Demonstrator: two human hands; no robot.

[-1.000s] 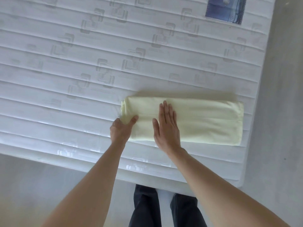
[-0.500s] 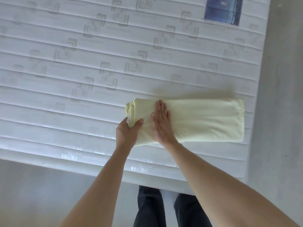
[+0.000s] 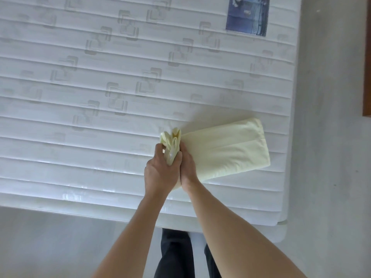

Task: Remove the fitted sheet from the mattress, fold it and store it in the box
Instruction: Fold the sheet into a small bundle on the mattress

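Observation:
The pale yellow fitted sheet (image 3: 224, 147), folded into a long strip, lies on the bare white quilted mattress (image 3: 100, 97) near its front right corner. My left hand (image 3: 160, 169) grips the strip's left end, which is lifted and bunched. My right hand (image 3: 187, 167) lies edge-on against the sheet just right of that raised end, pressing the strip at the fold line. Both hands touch each other. The box is not in view.
A blue label (image 3: 248, 16) is sewn on the mattress at the far right. Grey floor (image 3: 331, 137) runs along the right and front of the mattress. A brown wooden edge (image 3: 367, 77) shows at the right border. My dark trouser legs (image 3: 176, 255) stand at the front edge.
My left hand has lifted the sheet's left end up and moved it rightward toward my right hand. The right hand turned from flat to edge-on. The strip's right end swung slightly.

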